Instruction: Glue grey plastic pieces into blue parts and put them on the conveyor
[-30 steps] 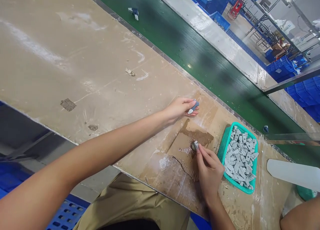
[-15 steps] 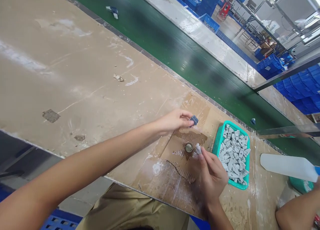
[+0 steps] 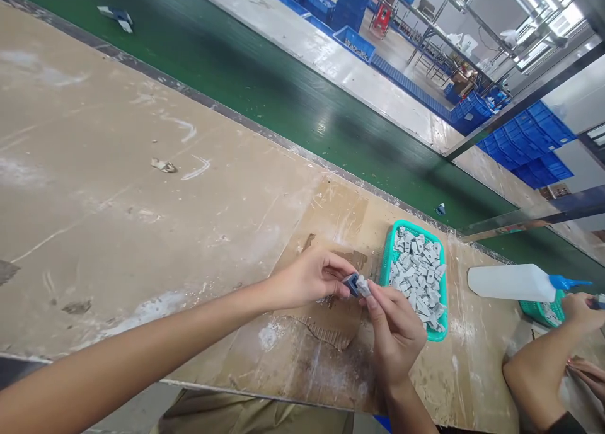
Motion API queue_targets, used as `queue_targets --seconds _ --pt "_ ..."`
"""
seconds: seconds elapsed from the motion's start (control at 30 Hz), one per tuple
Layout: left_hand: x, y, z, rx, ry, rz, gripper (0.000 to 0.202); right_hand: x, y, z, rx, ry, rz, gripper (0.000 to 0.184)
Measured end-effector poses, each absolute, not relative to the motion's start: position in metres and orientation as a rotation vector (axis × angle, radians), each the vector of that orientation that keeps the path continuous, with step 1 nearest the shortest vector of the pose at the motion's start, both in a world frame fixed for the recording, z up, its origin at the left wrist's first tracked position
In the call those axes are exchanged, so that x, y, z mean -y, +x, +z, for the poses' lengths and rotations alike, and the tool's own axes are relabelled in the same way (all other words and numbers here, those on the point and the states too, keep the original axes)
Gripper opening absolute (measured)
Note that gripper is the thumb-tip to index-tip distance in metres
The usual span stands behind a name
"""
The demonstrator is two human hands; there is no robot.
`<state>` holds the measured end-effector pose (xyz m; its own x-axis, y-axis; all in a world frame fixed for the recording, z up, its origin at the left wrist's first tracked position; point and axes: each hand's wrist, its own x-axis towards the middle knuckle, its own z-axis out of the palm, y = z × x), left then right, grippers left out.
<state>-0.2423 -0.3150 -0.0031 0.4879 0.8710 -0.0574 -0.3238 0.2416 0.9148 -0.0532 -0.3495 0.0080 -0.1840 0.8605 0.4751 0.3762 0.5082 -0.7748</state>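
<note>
Blue pc [image 3: 350, 285] pinched in L hand [image 3: 307, 283], white pc [image 3: 363, 287] in R hand [image 3: 399, 327], appar. touching; prob. joining step, next needs steady alignment.

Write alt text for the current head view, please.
The left hand holds a dark blue part close to a pale grey part in the right hand, above torn cardboard. To the right are a teal basket of pale parts and a white bottle.

On your right, you can see a white bottle [image 3: 508, 281] with a blue tip [image 3: 570, 282], near another person's arm [image 3: 536, 368]. Past the long green belt [image 3: 283, 109], blue boxes [image 3: 524, 138] sit piled up, far to your right.
</note>
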Motion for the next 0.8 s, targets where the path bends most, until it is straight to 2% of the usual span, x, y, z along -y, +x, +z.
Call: queue_targets --seconds 0.63,0.73,0.8 --pt "0.336 -0.23 0.01 -1.104 1.322 1.081 0.017 0.354 -0.058 -0.002 1.965 -0.954 0.45 0.059" --pt "0.333 -0.23 0.003 -1.075 1.163 1.008 0.012 0.351 -0.06 -0.003 1.968 -0.964 0.449 0.057" --pt "0.331 -0.23 -0.002 -0.991 0.97 0.924 0.013 0.346 -0.06 -0.001 1.961 -1.016 0.502 0.048"
